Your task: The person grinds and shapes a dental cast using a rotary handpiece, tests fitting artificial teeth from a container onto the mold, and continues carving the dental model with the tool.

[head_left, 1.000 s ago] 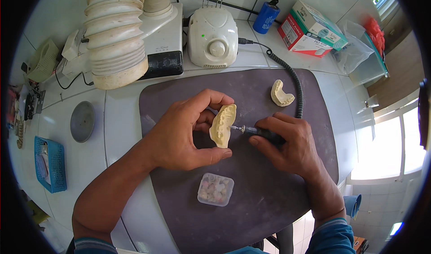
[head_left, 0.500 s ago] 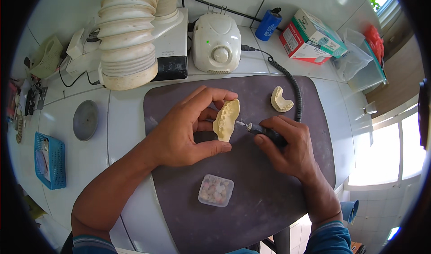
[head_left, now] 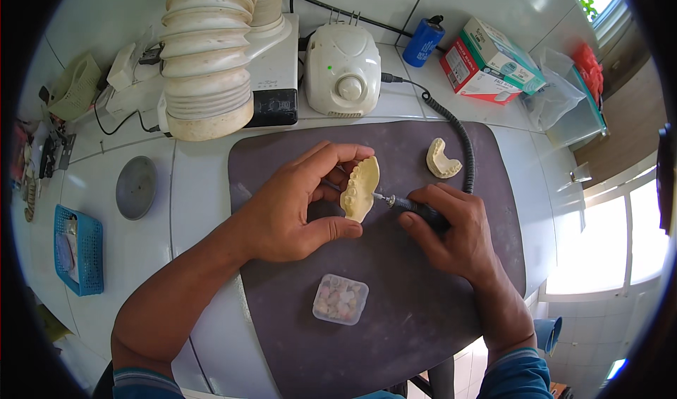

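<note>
My left hand (head_left: 296, 212) grips a pale yellow plaster dental model (head_left: 361, 189) by its ends, thumb below and fingers above and behind. A row of moulded teeth runs along the model's left side. In my right hand (head_left: 455, 230) is a dark rotary handpiece (head_left: 416, 210), held like a pen. Its thin metal bur (head_left: 381, 197) points left and meets, or nearly meets, the model's right edge. Behind my right hand, a second U-shaped dental model (head_left: 442, 161) lies on the dark mat (head_left: 402, 307). A clear plastic box (head_left: 340, 299) of small pale and pink pieces sits nearer me.
A coiled cord (head_left: 458, 127) joins the handpiece to a white control unit (head_left: 343, 71). Left of that stands a ribbed suction hose (head_left: 209, 60). A grey dish (head_left: 136, 187) and blue basket (head_left: 80, 251) are on the left, a blue canister (head_left: 424, 41) and cartons (head_left: 486, 64) at the back right.
The dental model has turned slightly in my left hand, showing more of its smooth right side. The bur stays at its right edge, and my right hand has barely moved.
</note>
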Available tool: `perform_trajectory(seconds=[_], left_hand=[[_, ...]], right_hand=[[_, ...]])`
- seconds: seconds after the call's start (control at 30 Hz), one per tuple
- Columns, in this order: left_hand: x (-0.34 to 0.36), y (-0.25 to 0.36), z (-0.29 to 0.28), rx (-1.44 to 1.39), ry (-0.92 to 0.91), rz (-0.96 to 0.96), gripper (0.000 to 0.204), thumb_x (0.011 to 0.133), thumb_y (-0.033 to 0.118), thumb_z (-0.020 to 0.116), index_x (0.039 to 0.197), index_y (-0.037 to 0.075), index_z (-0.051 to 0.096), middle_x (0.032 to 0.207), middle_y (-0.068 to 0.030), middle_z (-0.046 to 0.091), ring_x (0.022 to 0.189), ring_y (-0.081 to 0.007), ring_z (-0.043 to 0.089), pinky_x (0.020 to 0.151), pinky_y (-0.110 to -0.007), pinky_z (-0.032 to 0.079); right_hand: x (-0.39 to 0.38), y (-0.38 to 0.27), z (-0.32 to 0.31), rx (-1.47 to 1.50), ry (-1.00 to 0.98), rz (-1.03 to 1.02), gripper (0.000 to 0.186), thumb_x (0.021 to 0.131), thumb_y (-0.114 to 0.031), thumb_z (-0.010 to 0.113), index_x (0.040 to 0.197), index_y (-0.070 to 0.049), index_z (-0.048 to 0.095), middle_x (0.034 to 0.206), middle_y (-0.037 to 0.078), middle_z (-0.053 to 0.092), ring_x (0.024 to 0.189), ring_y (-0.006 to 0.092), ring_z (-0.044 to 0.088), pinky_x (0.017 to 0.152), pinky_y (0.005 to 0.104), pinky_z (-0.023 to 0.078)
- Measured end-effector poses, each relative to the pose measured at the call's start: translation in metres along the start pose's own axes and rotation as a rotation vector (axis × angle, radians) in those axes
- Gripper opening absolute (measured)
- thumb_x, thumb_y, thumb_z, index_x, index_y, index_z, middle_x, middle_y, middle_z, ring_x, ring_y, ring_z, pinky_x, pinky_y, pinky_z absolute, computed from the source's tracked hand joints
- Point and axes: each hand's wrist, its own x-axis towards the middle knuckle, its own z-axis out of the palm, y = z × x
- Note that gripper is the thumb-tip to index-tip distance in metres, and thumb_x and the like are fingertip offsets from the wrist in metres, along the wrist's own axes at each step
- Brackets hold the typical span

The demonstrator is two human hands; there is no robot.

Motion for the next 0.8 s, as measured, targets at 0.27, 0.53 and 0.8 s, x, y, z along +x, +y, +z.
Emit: perform_trajectory(seconds=[0.27,0.53,0.8], left_hand=[[0.0001,0.001,0.001,0.017,0.003,-0.001,0.094,0.095,-0.002,0.097,0.176,0.006,0.05,0.153,-0.0064,0.062,0.138,-0.017,0.064,0.124,-0.04,0.058],[-0.0002,-0.002,0.0009,0.036,0.02,0.013,0.093,0.094,0.001,0.099,0.173,0.005,0.051,0.151,-0.0094,0.062,0.137,-0.0204,0.067,0.12,-0.041,0.061],[-0.0003,-0.0022,0.001,0.03,0.021,0.001,0.094,0.095,0.003,0.1,0.174,0.005,0.05,0.152,-0.0072,0.062,0.136,-0.0176,0.066,0.12,-0.04,0.06]], right_hand=[[-0.0004,0.0026,-0.0024,0.006,-0.02,-0.018,0.027,0.101,-0.027,0.095,0.113,-0.005,0.085,0.087,0.012,0.075,0.071,0.032,0.077,0.066,0.0447,0.059],[-0.0002,0.0032,-0.004,-0.004,-0.049,-0.016,0.028,0.1,-0.028,0.095,0.113,-0.006,0.085,0.086,0.012,0.074,0.071,0.0325,0.076,0.066,0.045,0.058],[-0.0003,0.0016,-0.0056,0.002,-0.062,-0.006,0.027,0.101,-0.028,0.094,0.113,-0.006,0.085,0.087,0.011,0.075,0.072,0.0327,0.077,0.067,0.0451,0.059]])
